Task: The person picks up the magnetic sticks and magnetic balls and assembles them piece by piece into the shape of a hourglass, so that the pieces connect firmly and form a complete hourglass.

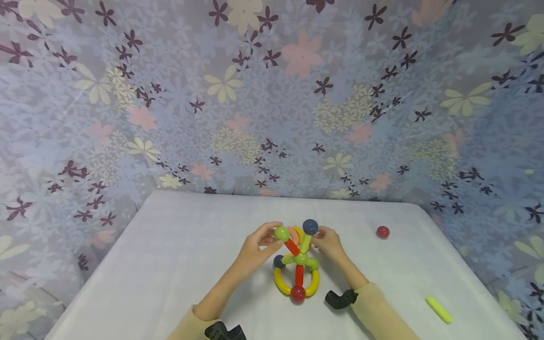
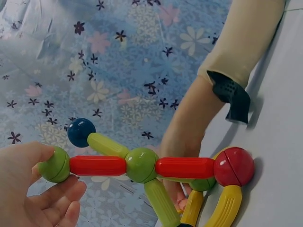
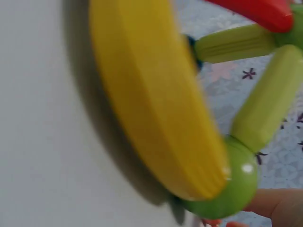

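Observation:
A magnetic stick-and-ball structure (image 1: 300, 279) stands on the table between the hands. Curved yellow sticks form its base, joined at a red ball (image 1: 298, 294) in front. My left hand (image 1: 258, 249) pinches a green ball (image 2: 55, 164) at the end of a raised red stick (image 2: 98, 165). A second raised stick, light green, carries a dark blue ball (image 1: 310, 227). At the structure's far right side, my right hand (image 1: 329, 244) grips it low down, beside the curved sticks; its fingertips are partly hidden. A curved yellow stick (image 3: 147, 90) fills much of the right wrist view.
A loose red ball (image 1: 383, 232) lies at the table's back right. Farther forward on the right rests a straight yellow-green stick (image 1: 439, 310). The white table (image 1: 127, 274) reaches back to a flowered cloth (image 1: 263, 94). Dark bands with cameras sit on both wrists.

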`<act>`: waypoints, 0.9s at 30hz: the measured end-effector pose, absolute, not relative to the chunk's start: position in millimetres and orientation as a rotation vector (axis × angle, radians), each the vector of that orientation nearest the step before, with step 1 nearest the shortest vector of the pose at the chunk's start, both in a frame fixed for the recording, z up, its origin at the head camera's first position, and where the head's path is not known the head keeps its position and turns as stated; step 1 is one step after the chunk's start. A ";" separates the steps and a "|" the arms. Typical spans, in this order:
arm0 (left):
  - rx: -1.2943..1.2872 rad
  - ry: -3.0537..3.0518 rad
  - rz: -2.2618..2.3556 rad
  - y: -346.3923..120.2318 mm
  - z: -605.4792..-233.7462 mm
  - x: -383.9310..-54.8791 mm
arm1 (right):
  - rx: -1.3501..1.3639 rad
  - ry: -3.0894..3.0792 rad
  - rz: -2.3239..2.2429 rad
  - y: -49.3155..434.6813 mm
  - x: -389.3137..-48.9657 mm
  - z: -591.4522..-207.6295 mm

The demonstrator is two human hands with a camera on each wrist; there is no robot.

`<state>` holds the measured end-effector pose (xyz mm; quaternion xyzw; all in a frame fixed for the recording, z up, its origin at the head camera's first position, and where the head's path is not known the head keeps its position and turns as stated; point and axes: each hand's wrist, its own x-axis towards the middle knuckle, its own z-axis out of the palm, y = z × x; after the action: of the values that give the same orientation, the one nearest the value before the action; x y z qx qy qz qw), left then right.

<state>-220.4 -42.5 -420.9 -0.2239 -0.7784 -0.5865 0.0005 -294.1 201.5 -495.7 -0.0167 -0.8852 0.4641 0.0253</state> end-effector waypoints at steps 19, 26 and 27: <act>-0.709 -2.507 -1.789 -42.6 -420.8 -222.7 | -0.194 -2.811 1.194 203.6 -293.2 -484.9; -0.736 -2.490 -1.802 -44.7 -424.1 -223.1 | -0.181 -2.610 1.527 211.1 -294.7 -453.6; -0.742 -2.490 -1.793 -44.9 -424.7 -223.2 | -0.166 -2.584 1.569 210.2 -294.2 -445.5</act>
<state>-223.2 -44.9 -424.7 -0.2352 -0.7887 -0.5680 -0.0074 -294.2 210.2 -445.5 -0.0546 -0.8521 0.5173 0.0572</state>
